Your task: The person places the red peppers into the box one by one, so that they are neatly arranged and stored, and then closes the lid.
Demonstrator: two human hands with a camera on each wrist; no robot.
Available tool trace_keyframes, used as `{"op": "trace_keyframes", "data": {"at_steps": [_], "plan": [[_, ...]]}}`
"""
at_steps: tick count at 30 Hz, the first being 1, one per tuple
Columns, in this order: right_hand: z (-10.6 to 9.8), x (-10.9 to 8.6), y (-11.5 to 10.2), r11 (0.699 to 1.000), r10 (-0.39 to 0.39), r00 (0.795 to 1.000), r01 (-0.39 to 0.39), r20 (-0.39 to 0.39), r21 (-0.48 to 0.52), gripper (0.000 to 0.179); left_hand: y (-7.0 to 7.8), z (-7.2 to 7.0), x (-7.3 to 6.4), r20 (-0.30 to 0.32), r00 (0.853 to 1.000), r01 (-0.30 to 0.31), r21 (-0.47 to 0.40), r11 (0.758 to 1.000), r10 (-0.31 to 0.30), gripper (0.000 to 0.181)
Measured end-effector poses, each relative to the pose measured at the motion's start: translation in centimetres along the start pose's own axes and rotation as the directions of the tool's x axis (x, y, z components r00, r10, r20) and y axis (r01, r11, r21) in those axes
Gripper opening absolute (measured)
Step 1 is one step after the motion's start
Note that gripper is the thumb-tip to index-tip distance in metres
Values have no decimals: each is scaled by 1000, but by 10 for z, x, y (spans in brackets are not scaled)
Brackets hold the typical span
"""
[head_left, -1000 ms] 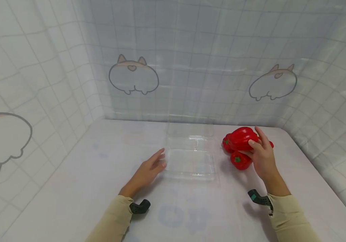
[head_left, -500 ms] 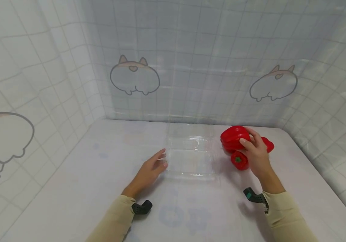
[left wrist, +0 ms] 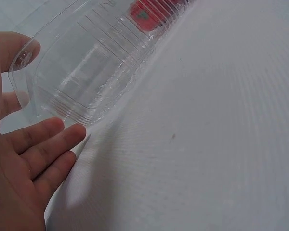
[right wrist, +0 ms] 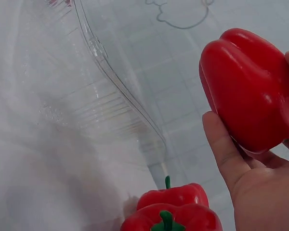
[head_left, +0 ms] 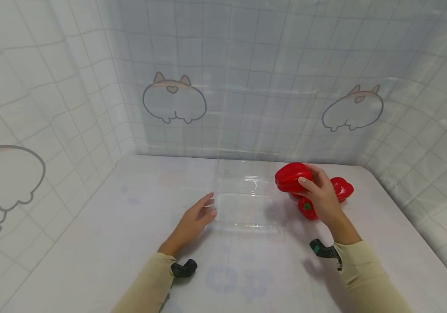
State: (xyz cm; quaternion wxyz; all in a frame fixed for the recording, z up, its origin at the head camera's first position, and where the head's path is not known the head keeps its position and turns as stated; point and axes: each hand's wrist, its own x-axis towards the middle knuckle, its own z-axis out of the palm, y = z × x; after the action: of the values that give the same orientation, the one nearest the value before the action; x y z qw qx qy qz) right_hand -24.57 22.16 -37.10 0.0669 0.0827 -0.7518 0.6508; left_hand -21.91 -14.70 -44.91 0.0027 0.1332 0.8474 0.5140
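Just right of clear box (head_left: 245, 208), right hand (head_left: 321, 198) grips red pepper (head_left: 291, 177), long axis sideways; left hand (head_left: 191, 221), spread, seemingly touches box.

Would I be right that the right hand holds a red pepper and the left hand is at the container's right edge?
Nearly: the right hand holds a red pepper, but the head view shows the left hand at the left edge of the clear container.
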Motion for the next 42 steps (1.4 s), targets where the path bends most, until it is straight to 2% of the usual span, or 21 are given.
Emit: {"op": "trace_keyframes", "data": {"at_steps": [11,19,25,31,42], "plan": [[4,8,-5,996,85,992,-82,91,-38,81,1,1,0,-3,1000,-8,0,1000,8,61],[6,14,-8,987,124,986,-111,116,-116,79,-1,3,0,-5,1000,-16,4,1000,16,61],[6,18,-11,972,180,970,-150,163,-180,79,0,2,-2,-5,1000,-13,8,1000,13,61],[9,21,-13,956,206,960,-156,188,-247,83,0,1,-2,-1,1000,-15,7,1000,15,61],[16,26,-12,925,271,944,-200,189,-324,87,0,1,-2,1,1000,-18,2,1000,18,61]]}}
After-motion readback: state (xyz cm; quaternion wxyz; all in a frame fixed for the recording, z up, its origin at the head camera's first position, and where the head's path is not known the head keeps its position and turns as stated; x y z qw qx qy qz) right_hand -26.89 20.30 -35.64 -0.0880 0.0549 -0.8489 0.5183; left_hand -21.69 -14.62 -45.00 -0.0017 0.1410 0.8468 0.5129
